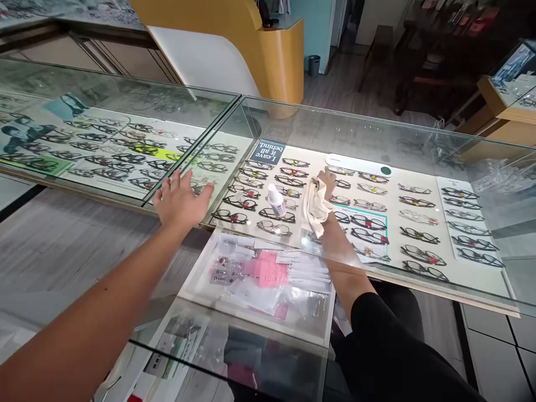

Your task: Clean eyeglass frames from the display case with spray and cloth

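My left hand [181, 196] has its fingers spread at the glass top, near the joint between two display cases; it holds nothing. With my right hand [329, 180] I hold a cream cleaning cloth [316, 205] at the glass top of the right-hand case, and part of it hangs toward my wrist. A small white bottle [276, 201] stands on the glass between my hands. Beneath the glass lie rows of eyeglasses [417, 201], some with red or yellow tags.
A pulled-out drawer [201, 298] below the case contains pink papers [268, 268], white slips and clear plastic bags. To the left, another glass case [125, 192] displays more eyeglasses. Beyond the cases are a yellow-and-white counter [280, 58] and a small bin [314, 65].
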`<act>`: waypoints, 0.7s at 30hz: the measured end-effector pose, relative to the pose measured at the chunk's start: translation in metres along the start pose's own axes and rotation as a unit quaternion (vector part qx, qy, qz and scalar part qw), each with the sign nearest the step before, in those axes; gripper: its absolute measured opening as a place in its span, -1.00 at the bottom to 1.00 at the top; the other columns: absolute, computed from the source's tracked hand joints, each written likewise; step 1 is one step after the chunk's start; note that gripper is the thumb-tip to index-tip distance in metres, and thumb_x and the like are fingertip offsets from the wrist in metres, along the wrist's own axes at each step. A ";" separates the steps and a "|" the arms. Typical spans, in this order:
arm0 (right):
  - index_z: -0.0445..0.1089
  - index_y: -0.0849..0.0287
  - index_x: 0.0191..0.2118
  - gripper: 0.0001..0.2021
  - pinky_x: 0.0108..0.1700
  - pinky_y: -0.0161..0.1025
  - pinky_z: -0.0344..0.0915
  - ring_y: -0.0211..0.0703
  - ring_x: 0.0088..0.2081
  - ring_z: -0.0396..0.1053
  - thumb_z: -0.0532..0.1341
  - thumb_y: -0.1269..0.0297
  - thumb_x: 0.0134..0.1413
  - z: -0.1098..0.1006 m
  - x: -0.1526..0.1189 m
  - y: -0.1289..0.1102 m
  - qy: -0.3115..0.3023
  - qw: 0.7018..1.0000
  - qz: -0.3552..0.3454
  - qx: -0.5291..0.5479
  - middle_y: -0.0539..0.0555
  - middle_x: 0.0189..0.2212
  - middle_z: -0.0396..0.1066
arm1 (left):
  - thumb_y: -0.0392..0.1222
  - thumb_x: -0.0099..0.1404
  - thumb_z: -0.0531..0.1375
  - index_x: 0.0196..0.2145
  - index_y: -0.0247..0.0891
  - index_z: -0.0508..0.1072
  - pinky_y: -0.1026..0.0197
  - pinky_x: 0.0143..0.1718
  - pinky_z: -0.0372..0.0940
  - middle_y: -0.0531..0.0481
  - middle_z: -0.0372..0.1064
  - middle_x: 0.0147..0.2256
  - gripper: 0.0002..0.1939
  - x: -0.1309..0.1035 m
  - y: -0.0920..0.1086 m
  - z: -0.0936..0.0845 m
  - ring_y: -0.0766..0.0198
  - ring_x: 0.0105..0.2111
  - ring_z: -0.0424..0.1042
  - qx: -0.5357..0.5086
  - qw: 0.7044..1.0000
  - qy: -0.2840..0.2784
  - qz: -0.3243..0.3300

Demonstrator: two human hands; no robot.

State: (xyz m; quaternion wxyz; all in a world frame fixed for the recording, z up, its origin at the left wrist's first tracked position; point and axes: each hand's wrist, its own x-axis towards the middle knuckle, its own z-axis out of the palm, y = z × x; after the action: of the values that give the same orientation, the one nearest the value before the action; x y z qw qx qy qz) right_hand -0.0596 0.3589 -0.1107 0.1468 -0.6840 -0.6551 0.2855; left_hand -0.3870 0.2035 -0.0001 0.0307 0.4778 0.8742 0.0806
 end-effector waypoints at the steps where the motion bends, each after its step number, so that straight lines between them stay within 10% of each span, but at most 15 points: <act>1: 0.40 0.13 0.30 -0.63 0.35 0.26 0.26 0.22 0.34 0.23 0.10 0.23 0.52 -0.002 0.010 0.004 0.046 0.998 0.034 -0.004 0.30 0.36 0.32 | 0.42 0.46 -0.14 0.55 -0.26 0.10 -0.34 0.52 -0.15 -0.18 -0.15 0.58 -0.05 -0.001 0.000 0.000 -0.15 0.57 -0.15 0.002 1.000 0.002 -0.001; 4: 0.28 0.27 0.39 -0.52 0.42 0.32 0.02 0.31 0.45 -0.07 -0.04 0.39 0.46 -0.001 0.035 0.016 0.160 0.981 0.112 -0.017 0.36 0.52 0.06 | 0.44 0.45 -0.16 0.55 -0.25 0.12 -0.33 0.52 -0.13 -0.18 -0.13 0.58 -0.04 -0.002 0.000 0.000 -0.14 0.57 -0.13 0.006 1.000 0.009 -0.002; 9: 0.41 0.23 0.27 -0.47 0.38 0.27 0.07 0.28 0.45 0.00 -0.06 0.56 0.30 0.010 0.066 0.036 0.238 0.961 0.144 -0.013 0.35 0.50 0.11 | 0.45 0.44 -0.17 0.55 -0.22 0.12 -0.35 0.51 -0.11 -0.17 -0.12 0.58 -0.03 -0.002 -0.001 -0.001 -0.14 0.57 -0.13 0.009 1.000 0.010 -0.008; 21: 0.54 0.22 0.06 -0.61 0.29 0.33 0.06 0.33 0.25 0.15 0.02 0.49 0.29 -0.012 0.115 0.079 0.234 0.956 0.138 -0.108 0.42 0.22 0.37 | 0.48 0.42 -0.22 0.56 -0.20 0.07 -0.36 0.51 -0.12 -0.19 -0.16 0.58 -0.01 -0.008 0.000 -0.007 -0.15 0.58 -0.17 0.017 1.000 -0.005 -0.004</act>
State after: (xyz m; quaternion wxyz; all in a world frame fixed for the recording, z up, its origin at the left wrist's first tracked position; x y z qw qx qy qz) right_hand 0.0085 0.4662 -0.1694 0.1804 -0.8272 -0.5285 0.0621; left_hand -0.3831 0.1959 0.0070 0.0273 0.4750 0.8773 0.0627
